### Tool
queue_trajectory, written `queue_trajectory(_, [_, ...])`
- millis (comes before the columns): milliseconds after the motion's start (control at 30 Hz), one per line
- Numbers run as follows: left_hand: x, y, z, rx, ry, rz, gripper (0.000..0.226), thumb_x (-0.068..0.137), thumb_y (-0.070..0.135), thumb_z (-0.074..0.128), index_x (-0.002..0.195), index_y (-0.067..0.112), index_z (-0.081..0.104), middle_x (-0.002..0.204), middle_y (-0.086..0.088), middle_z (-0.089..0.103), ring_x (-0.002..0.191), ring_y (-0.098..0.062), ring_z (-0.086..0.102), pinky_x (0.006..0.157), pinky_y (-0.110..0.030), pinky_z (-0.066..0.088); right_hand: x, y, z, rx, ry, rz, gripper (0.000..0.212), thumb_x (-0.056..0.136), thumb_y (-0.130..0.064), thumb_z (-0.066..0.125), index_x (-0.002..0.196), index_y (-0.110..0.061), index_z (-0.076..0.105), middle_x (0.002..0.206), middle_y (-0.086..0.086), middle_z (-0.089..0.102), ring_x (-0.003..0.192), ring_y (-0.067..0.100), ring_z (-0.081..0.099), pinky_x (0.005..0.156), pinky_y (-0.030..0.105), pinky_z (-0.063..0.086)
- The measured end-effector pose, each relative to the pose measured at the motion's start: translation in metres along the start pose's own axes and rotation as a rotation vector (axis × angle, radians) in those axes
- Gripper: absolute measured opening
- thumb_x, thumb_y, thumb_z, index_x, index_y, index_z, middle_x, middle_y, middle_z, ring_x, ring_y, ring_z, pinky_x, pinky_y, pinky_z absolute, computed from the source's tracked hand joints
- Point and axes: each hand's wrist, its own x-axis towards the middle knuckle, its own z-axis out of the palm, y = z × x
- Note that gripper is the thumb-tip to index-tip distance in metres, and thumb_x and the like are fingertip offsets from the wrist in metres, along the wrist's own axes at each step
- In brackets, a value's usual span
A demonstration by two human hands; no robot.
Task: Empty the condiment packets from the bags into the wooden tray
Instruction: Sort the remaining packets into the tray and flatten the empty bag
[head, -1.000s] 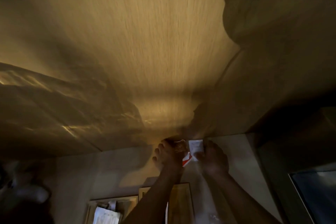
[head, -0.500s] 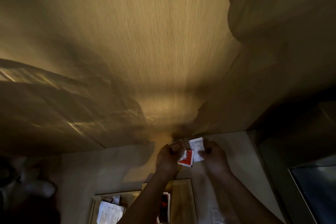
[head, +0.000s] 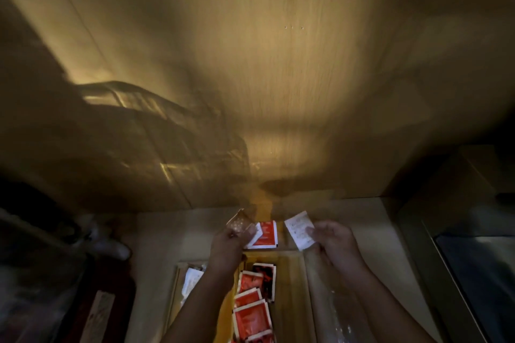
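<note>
Two hands now work apart: the left hand (head: 230,239) pinches a red packet (head: 264,234) and a clear brownish packet (head: 240,222), while the right hand (head: 331,237) grips a white packet (head: 299,230). Half a second ago these were bunched together, so sorting has probably begun. Each packet's long axis points away, just beyond the wooden tray (head: 289,281), where red packets already lie.

Left hand (head: 229,239) gripping red packet (head: 264,234), right hand (head: 333,239) pinching white packet (head: 299,230), above wooden tray (head: 292,287)
</note>
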Motion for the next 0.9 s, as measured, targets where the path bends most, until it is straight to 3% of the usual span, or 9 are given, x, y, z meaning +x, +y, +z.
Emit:
queue_trajectory(100, [-0.023,-0.009,-0.02,-0.014,0.038,-0.019,0.02,0.079,0.018,0.07,0.094,0.005,0.072,0.094,-0.021,0.074,0.086,-0.037,0.071,0.079,-0.047,0.057,-0.021,-0.004,0.009,0.069,-0.064,0.019,0.007,0.082,0.002,0.061,0.089,0.004,0.062,0.036,0.002,0.059,0.023,0.007,0.043,0.03,0.01,0.027])
queue_trajectory(167, [-0.038,-0.016,-0.033,-0.032,0.058,-0.032,0.021,0.079,0.021,0.071,0.094,0.007,0.072,0.095,-0.021,0.074,0.091,-0.039,0.069,0.085,-0.05,0.053,-0.035,-0.004,0.014,0.135,-0.115,0.071,0.01,0.081,0.009,0.058,0.082,-0.001,0.061,0.042,0.006,0.064,0.028,0.01,0.052,0.033,0.011,0.035])
queue_trajectory(267, [-0.06,-0.026,-0.05,-0.07,0.067,-0.031,0.023,0.08,0.018,0.068,0.097,0.003,0.07,0.088,-0.016,0.074,0.077,-0.029,0.068,0.072,-0.035,0.051,-0.053,0.001,0.019,0.164,-0.146,0.05,0.021,0.079,0.017,0.051,0.075,0.001,0.064,0.053,0.01,0.067,0.042,0.013,0.064,0.04,0.018,0.049])
queue_trajectory(367, [-0.08,-0.036,-0.065,-0.099,0.086,-0.046,0.017,0.082,0.017,0.067,0.097,0.008,0.068,0.088,-0.012,0.072,0.072,-0.021,0.065,0.06,-0.026,0.048,-0.071,0.007,0.028,0.196,-0.184,0.022,0.015,0.078,0.012,0.055,0.08,0.003,0.067,0.059,0.01,0.072,0.055,0.017,0.07,0.05,0.026,0.057])
queue_trajectory(533, [-0.107,-0.053,-0.088,-0.127,0.147,-0.058,0.011,0.082,0.012,0.067,0.089,0.003,0.068,0.079,-0.012,0.069,0.07,-0.021,0.058,0.06,-0.027,0.042,-0.093,0.023,0.045,0.15,-0.099,-0.017,0.014,0.077,0.008,0.063,0.071,-0.005,0.062,0.065,0.011,0.065,0.055,0.019,0.059,0.047,0.024,0.05])
queue_trajectory(700, [-0.124,-0.071,-0.11,-0.102,0.227,-0.052,0.006,0.078,0.003,0.069,0.081,-0.002,0.07,0.058,-0.001,0.07,0.053,-0.013,0.065,0.05,-0.019,0.049,-0.11,0.033,0.061,0.086,-0.151,0.003,0.035,0.073,0.014,0.065,0.092,-0.015,0.06,0.072,0.01,0.068,0.061,0.022,0.063,0.055,0.029,0.05])
queue_trajectory(800, [-0.134,-0.079,-0.119,-0.09,0.268,-0.055,0.007,0.078,0.006,0.07,0.081,-0.001,0.07,0.064,-0.005,0.069,0.058,-0.018,0.064,0.053,-0.023,0.048,-0.119,0.041,0.066,0.014,-0.193,0.053,0.027,0.072,0.009,0.069,0.094,-0.006,0.064,0.079,0.011,0.069,0.067,0.026,0.066,0.062,0.031,0.052])
queue_trajectory(900, [-0.142,-0.088,-0.127,-0.122,0.303,-0.097,0.01,0.078,0.011,0.072,0.082,0.002,0.07,0.069,-0.008,0.068,0.064,-0.021,0.062,0.058,-0.025,0.045,-0.127,0.05,0.069,-0.059,-0.229,0.095,0.014,0.072,0.005,0.071,0.081,-0.005,0.067,0.077,0.013,0.069,0.066,0.025,0.064,0.063,0.03,0.05])
